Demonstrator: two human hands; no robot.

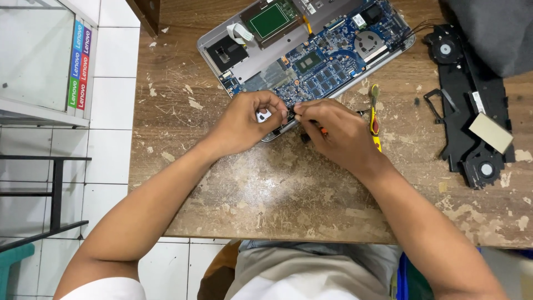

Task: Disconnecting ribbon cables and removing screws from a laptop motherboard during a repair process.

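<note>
The left grip (248,121) is curled around a small white part (264,115), fingertips pressed against the near edge of the opened laptop (304,53). The right grip (333,130) is pinched shut on a thin screwdriver with an orange band (321,130), its fingertips meeting the left ones at the laptop's front edge. The laptop lies bottom-up at the far side of the worn wooden worktop (277,194), its blue motherboard (327,66) exposed, a green board (268,20) near the far edge. A yellow-and-red handled tool (375,114) lies just beside the right grip. A black speaker and fan assembly (472,111) rests near the worktop's right edge, well apart from both hands.
</note>
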